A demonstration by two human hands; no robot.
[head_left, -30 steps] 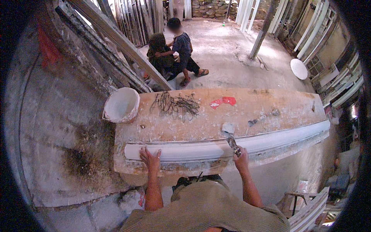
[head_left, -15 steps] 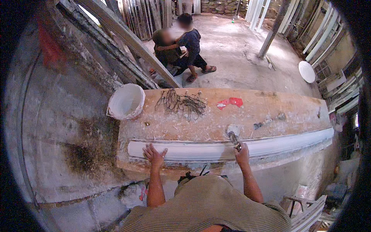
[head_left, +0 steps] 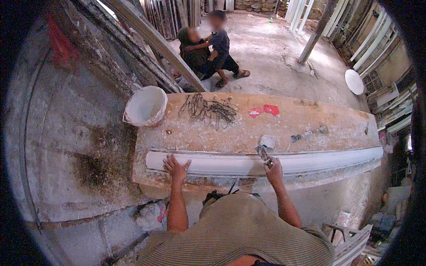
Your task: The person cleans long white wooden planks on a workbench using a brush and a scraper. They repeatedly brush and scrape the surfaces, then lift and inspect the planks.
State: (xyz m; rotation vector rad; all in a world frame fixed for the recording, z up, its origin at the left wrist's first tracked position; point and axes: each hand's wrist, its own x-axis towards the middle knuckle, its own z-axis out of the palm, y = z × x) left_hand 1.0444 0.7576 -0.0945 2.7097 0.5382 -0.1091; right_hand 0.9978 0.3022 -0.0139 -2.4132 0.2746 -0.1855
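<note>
Desk [head_left: 310,116] carried long white strip [head_left: 222,165] as scraper [head_left: 262,153] shifted aside

The desk, a worn and spattered board, was the largest thing within reach. The strip lay flat along its near side, running almost end to end. A pale bucket [head_left: 145,106] stood at the far left corner. The left grip [head_left: 176,170] was released, fingers spread over the strip near its left end, seemingly to steady it; the right grip [head_left: 274,170] was clenched round the scraper's handle. A tangle of dark wire [head_left: 220,111] lay right of the bucket. The scraper reached across the strip's far edge. Red scraps [head_left: 270,110] lay farther back. Smallest was a white patch [head_left: 267,141] on the desk, just beyond the strip. Compared with half a second earlier, the scraper's tip had moved left, from the patch's near edge to its near left side, while the left grip had kept its place. That suggested the work was at the patch, with the strip merely kept steady. Whether tip and patch touched, I could not tell.
</note>
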